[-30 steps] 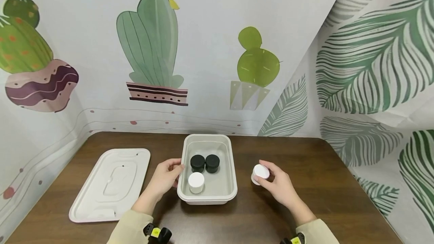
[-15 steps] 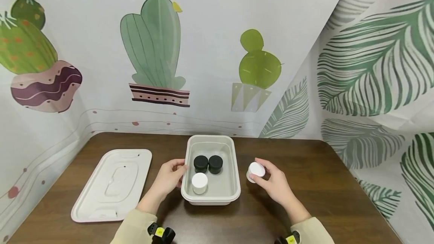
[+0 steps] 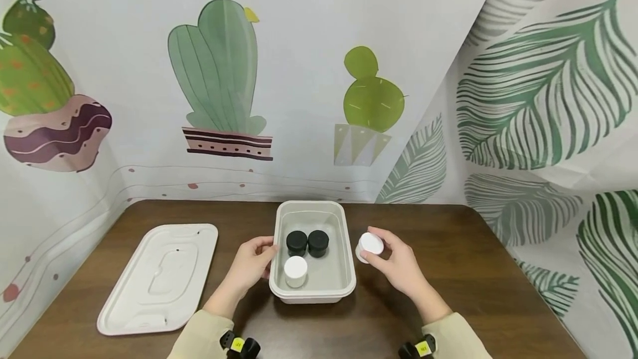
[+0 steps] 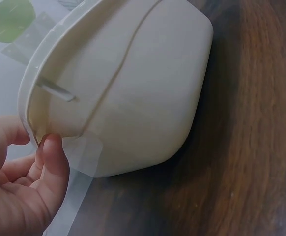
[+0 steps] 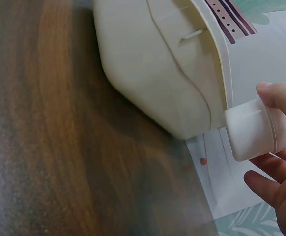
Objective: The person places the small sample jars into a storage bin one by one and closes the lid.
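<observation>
A pale grey plastic tub (image 3: pixel 331 284) stands on the table with two black-lidded jars (image 3: pixel 297 241) side by side in it and a white jar (image 3: pixel 296 271) in front of them. My left hand (image 3: pixel 252 262) pinches the tub's left rim between thumb and fingers; the left wrist view shows the thumb (image 4: pixel 53 162) at the rim's underside. My right hand (image 3: pixel 399 265) holds another white jar (image 5: pixel 251 130) by its lid end, thumb on one side and fingers on the other. That jar hangs just right of the tub's right rim, above the table.
A white lid (image 3: pixel 159 281) lies flat on the brown wooden table (image 3: pixel 319 331), left of the left arm. Behind the table's far edge hangs a white cloth printed with cacti (image 3: pixel 214 71), and a leaf-patterned one (image 3: pixel 538 87) is at the right.
My right hand has carried the white jar leftward and slightly up, closer to the tub. The left hand keeps its grip on the rim. The head view has shifted slightly.
</observation>
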{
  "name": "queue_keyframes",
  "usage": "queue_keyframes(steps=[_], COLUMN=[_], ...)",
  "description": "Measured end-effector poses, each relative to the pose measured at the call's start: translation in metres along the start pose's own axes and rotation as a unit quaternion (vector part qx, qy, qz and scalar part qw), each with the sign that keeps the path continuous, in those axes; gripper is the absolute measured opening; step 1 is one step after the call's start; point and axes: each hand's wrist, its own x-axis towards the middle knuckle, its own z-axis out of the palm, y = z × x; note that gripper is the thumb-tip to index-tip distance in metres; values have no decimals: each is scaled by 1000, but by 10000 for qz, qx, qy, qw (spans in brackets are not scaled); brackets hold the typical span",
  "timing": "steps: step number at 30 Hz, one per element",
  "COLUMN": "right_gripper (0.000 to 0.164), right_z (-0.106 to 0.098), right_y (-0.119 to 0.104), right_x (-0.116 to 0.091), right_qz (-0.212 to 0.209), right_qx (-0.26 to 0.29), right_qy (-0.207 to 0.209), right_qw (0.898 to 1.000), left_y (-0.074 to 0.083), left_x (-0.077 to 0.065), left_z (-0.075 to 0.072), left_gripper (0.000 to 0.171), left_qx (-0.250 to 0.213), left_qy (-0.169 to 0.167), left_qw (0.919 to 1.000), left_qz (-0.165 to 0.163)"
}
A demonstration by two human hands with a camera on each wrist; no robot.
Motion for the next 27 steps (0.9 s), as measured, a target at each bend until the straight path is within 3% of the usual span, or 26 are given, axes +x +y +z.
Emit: queue_keyframes(steps=[27], right_gripper=[52], right_z=[-1], right_y=[-18], right_x=[8], right_qz=[-100], right_qx=[238], right_qy=[-49], right_qw=[9997], left_y=[-1], left_x=[2], left_z=[9], left_gripper=[33], left_qx=[-131], left_qy=[-13], left_qw=[9999], left_qz=[-111])
